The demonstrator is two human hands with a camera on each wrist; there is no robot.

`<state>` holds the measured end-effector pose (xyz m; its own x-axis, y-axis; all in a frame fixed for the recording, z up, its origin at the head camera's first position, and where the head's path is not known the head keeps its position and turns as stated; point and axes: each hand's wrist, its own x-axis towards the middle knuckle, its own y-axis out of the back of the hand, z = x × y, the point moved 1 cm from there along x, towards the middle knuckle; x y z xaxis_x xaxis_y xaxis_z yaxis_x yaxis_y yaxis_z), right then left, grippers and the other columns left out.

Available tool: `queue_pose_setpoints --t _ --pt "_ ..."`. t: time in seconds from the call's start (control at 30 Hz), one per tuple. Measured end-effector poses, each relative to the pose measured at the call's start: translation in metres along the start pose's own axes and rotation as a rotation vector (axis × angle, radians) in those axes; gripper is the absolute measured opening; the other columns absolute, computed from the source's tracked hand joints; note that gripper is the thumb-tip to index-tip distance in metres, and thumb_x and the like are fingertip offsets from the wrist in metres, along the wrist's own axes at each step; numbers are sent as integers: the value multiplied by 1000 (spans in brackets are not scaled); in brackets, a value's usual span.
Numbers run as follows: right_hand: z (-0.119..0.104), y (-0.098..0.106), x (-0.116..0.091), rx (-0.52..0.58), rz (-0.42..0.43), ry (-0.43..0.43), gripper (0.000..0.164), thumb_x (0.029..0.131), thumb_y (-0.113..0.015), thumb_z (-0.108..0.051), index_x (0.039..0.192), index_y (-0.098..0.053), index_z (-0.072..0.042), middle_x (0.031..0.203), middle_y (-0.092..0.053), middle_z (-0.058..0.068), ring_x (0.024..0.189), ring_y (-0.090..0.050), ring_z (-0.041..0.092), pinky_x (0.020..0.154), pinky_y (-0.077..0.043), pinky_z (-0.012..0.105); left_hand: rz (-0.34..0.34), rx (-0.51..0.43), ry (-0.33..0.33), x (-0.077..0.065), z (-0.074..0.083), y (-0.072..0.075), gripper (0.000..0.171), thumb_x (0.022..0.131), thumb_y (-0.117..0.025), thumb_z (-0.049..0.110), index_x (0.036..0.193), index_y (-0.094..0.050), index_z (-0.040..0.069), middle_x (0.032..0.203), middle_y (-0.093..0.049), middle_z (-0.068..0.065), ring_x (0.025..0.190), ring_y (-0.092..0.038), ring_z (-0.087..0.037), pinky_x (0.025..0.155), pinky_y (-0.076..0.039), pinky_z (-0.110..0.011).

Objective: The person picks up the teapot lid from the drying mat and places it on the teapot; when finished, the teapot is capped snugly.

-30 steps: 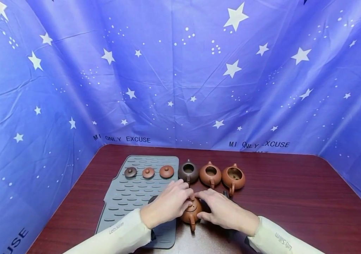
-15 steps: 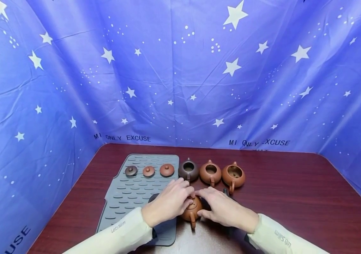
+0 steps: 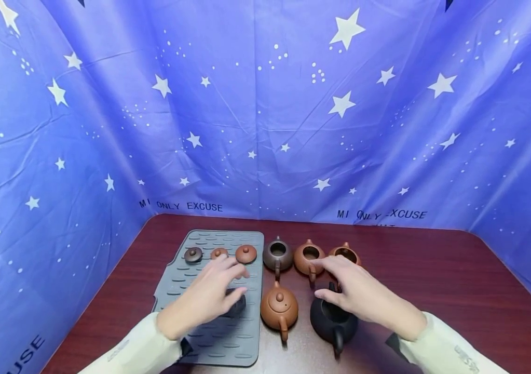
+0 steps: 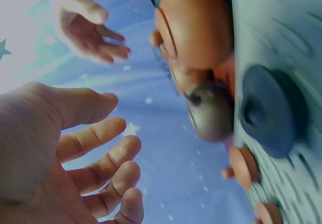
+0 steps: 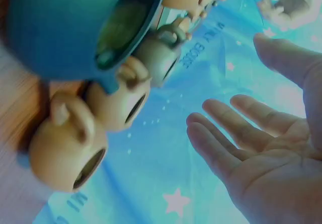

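An orange-brown teapot (image 3: 272,317) with its lid on stands just right of the grey mat (image 3: 186,291), between my two hands. My left hand (image 3: 209,293) hovers above the mat with relaxed fingers and holds nothing. Partly hidden beneath it lies a black lid (image 4: 269,110), fully seen in the left wrist view. Over the lidless black teapot (image 3: 328,324) my right hand (image 3: 363,293) hangs with its fingers spread, nothing in its grasp. It covers part of that teapot's opening in the head view.
Behind stand a dark brown teapot (image 3: 272,253), an orange teapot (image 3: 300,262) and another orange teapot (image 5: 63,151), all lidless. Along the mat's far side lie a dark lid (image 3: 193,254), a small orange lid (image 3: 219,253) and a larger orange lid (image 3: 246,253). A starry blue curtain encloses the table.
Both hands have left the lidded orange-brown teapot and moved apart. The left has gone left over the mat, the right toward the black teapot.
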<state>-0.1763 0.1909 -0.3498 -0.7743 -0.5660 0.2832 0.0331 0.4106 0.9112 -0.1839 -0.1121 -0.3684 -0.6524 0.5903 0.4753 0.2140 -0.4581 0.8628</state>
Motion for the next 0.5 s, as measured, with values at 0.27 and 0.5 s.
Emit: queue_pose_setpoints --t 0.27,0.5 --pt "12 7 -30 -42 54 -63 49 79 -77 -25 122 -60 -9 117 -60 1 107 -56 19 85 -47 43 -29 0 74 -28 -21 3 24 76 -79 18 95 -65 20 86 -53 11 81 -50 -10 74 -45 -34" --pt "22 6 -52 -47 65 -87 51 77 -78 -27 122 -60 -10 115 -60 -3 106 -56 17 83 -48 41 -91 -26 125 -39 -34 -5 27 77 -78 20 101 -66 16 89 -55 6 83 -51 -11 77 -46 -37"
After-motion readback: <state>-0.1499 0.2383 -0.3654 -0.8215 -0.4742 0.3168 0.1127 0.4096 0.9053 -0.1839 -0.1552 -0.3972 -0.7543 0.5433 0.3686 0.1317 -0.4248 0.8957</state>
